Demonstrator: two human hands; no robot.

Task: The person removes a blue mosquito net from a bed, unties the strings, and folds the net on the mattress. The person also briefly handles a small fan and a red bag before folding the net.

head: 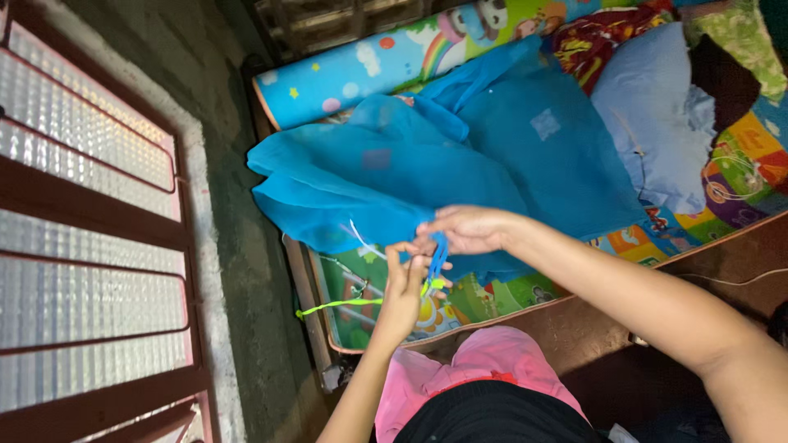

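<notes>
A large blue mesh net (460,156) lies bunched on a bed covered by a colourful cartoon-print mat (361,74). My right hand (469,230) reaches in from the right and pinches a blue strap (437,256) at the net's edge. Just below it, my left hand (402,287) grips the same strap where it meets a yellow-green cord (341,305). The cord trails left over the bed's edge. The two hands almost touch.
A pale blue pillow (657,107) and dark patterned cloth (599,37) lie on the bed's far side. A wooden bed frame (300,279) runs beside a rough concrete wall (230,205). A barred frosted-glass window (82,213) fills the left. My pink shorts (484,369) show below.
</notes>
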